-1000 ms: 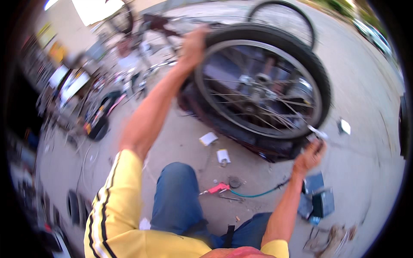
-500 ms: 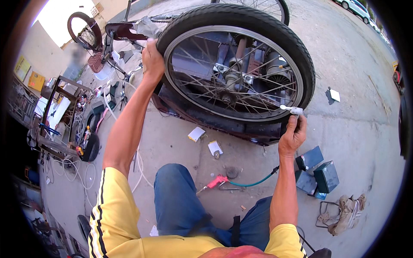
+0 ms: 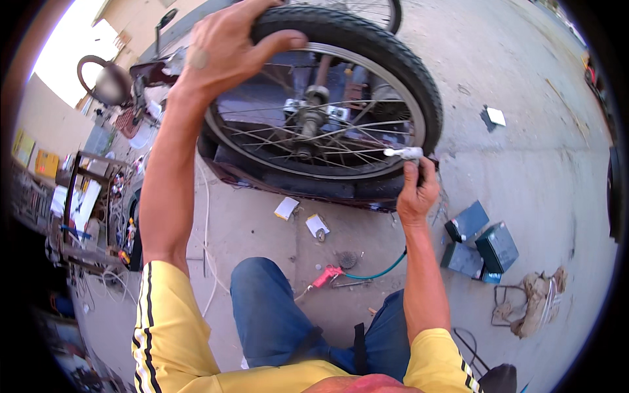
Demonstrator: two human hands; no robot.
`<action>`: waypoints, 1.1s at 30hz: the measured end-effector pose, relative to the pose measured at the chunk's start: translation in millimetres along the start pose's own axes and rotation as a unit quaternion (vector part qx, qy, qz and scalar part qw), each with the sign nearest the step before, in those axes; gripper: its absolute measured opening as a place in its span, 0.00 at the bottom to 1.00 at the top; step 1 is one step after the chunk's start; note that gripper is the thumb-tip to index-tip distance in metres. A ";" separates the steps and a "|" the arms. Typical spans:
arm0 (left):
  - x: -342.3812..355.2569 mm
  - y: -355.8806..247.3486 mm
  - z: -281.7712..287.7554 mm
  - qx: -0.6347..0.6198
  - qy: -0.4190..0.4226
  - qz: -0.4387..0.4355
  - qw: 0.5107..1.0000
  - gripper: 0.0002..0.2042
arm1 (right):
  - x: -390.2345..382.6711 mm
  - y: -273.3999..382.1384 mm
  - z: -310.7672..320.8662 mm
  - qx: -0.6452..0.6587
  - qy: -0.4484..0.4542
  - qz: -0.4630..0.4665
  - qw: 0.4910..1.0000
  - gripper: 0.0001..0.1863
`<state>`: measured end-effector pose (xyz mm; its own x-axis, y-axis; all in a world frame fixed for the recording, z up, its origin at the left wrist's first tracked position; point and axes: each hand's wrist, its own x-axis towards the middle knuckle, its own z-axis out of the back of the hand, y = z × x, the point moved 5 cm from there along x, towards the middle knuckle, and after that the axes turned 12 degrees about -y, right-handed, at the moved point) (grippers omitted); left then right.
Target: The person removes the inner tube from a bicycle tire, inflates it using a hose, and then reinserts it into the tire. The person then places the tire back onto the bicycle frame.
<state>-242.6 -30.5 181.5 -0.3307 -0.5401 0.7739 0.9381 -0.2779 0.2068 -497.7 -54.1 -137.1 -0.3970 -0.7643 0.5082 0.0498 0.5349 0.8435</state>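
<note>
A spoked wheel with a black tyre and a grey rim stands tilted at the upper middle, over a dark metal body. My left hand grips the tyre at its upper left, its thumb lying across the tread; the fingertips are partly hidden at the picture's top edge. Between the thumb and fingers of my right hand is a small white squeeze bottle. Its nozzle points left at the spokes near the rim's lower right. The hub sits in the middle of the wheel.
Several dark box-shaped batteries stand at the right, with a cloth-draped small stool beyond. On the ground before me lie a red air gun with a green hose, and two white cards. A cluttered metal frame stands at the left.
My left hand has moved up along the tyre, its thumb now across the tread. The right hand keeps the white bottle by the rim. The whole view has shifted, placing the wheel further left.
</note>
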 end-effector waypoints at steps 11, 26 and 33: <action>-58.2 82.6 -1.1 -0.130 -0.069 0.121 0.982 0.26 | 5.1 -12.8 3.4 0.015 -0.016 -0.012 1.000 0.14; 2.4 29.3 -24.2 0.061 0.032 0.061 0.996 0.19 | -8.1 17.4 -1.5 0.026 0.063 0.018 0.997 0.11; -14.3 27.6 2.2 0.009 -0.076 0.173 0.982 0.26 | -22.7 5.1 -8.9 0.049 0.083 0.001 0.995 0.15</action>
<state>-211.7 -28.7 177.5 0.0263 -0.4739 0.8802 0.9936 -0.0846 -0.0752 -480.3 -37.2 -142.8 -0.2402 -0.8074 0.5388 -0.0415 0.5631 0.8253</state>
